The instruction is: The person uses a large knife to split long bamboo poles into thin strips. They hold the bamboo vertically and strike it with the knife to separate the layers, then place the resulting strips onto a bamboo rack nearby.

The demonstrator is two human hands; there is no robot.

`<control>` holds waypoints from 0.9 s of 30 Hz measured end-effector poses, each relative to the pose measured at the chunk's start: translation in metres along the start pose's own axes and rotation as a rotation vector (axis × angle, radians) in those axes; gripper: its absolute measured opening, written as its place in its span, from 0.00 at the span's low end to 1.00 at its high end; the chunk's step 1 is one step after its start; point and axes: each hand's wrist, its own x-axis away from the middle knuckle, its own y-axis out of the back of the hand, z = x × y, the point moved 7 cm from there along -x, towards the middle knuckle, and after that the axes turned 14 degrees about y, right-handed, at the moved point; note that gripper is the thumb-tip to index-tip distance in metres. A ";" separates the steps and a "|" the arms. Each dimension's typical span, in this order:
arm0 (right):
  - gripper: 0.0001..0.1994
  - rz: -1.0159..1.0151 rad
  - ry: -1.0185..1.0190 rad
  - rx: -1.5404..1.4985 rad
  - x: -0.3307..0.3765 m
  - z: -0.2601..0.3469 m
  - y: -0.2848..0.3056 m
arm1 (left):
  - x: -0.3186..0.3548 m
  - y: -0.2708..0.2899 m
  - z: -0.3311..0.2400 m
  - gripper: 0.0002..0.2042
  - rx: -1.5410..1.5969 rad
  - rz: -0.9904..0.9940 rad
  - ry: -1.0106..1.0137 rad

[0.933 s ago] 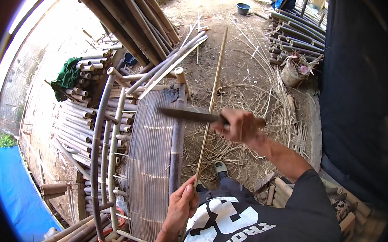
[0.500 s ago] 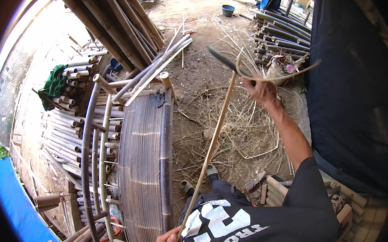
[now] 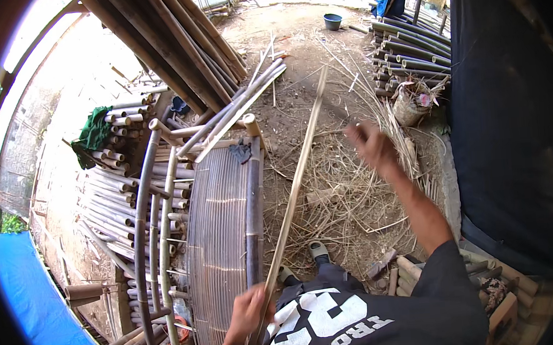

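Holding: left hand (image 3: 251, 310) clamped on bamboo strip (image 3: 298, 174), right hand (image 3: 373, 148) on blurred knife (image 3: 336, 110); shavings (image 3: 363, 212) strewn below, remaining work indeterminate.

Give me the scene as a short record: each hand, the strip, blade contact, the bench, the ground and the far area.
Left hand: closed around the lower part of the strip
Strip: long, pale, slanting up and away to the right
Right hand: closed on a dark knife, blurred
Blade contact: cannot tell, too blurred
Bench: slatted, left of the strip; small dark cloth on its far end
Ground: pale shavings scattered
Far area: dark bucket; stacked bamboo poles at right
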 end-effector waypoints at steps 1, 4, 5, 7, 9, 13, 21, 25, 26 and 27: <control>0.33 -0.006 0.191 -0.021 0.017 0.039 -0.023 | -0.021 -0.008 -0.028 0.18 -0.068 -0.058 -0.054; 0.29 -0.080 0.540 0.014 0.073 0.134 -0.056 | -0.063 -0.035 -0.090 0.16 -0.134 -0.144 -0.097; 0.29 -0.071 0.614 0.021 0.087 0.144 -0.066 | -0.070 -0.042 -0.100 0.15 -0.119 -0.172 -0.152; 0.30 -0.112 0.648 -0.010 0.093 0.163 -0.063 | -0.077 -0.047 -0.106 0.14 -0.231 -0.271 -0.226; 0.32 -0.120 0.608 0.015 0.087 0.153 -0.064 | -0.072 -0.057 -0.112 0.12 -0.256 -0.375 -0.299; 0.31 -0.002 0.256 0.016 0.056 0.065 -0.052 | -0.055 -0.076 -0.095 0.12 -0.280 -0.336 -0.216; 0.32 -0.016 0.371 0.114 0.048 0.040 -0.036 | -0.040 -0.095 -0.077 0.11 -0.403 -0.406 -0.241; 0.32 -0.050 0.208 0.031 0.023 -0.022 -0.020 | -0.027 -0.107 -0.070 0.11 -0.466 -0.411 -0.218; 0.32 -0.052 0.210 0.022 0.021 -0.027 -0.019 | -0.026 -0.110 -0.069 0.12 -0.462 -0.411 -0.209; 0.32 -0.053 0.212 0.013 0.016 -0.032 -0.018 | -0.026 -0.111 -0.069 0.11 -0.448 -0.409 -0.194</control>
